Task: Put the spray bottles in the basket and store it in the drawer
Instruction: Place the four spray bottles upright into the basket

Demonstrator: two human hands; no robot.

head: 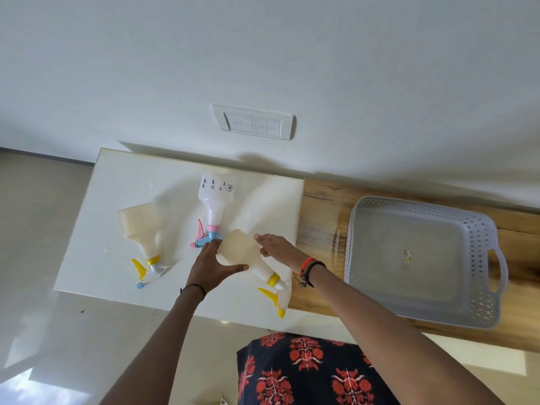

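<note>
On the white top [117,182], both hands grip one spray bottle [239,252].

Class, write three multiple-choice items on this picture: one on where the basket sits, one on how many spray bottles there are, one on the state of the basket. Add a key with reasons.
1. Where is the basket?
A. on the wooden surface right of the white board
B. on the floor
C. on the white board

2. How many spray bottles show?
A. one
B. two
C. three

3. What is in the basket?
A. three bottles
B. no bottle, only a small scrap
C. one bottle

Key: 1 A, it rests on the wooden surface. 2 C, two lie on the white board, and both hands hold the third bottle. 3 B, only a scrap lies inside.
</note>
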